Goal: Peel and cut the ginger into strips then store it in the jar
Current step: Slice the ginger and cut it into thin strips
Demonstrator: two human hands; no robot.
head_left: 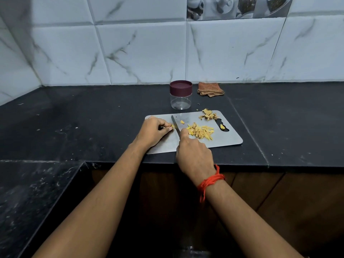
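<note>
Head view: I log both forearms reaching forward over the desk [279,118] edge. Left grip [152,132], knuckles up and fingers curled, pinches a small ginger piece [173,127] down on the steel cutting board [229,138]. Right grip [194,157] wraps the knife [176,125] handle, with the blade pointing away, just right of that piece. Ginger strips [201,132] are piled right of the blade, peels [208,114] near the board's far edge. The maroon-lidded jar [181,94] stands just behind the board.
</note>
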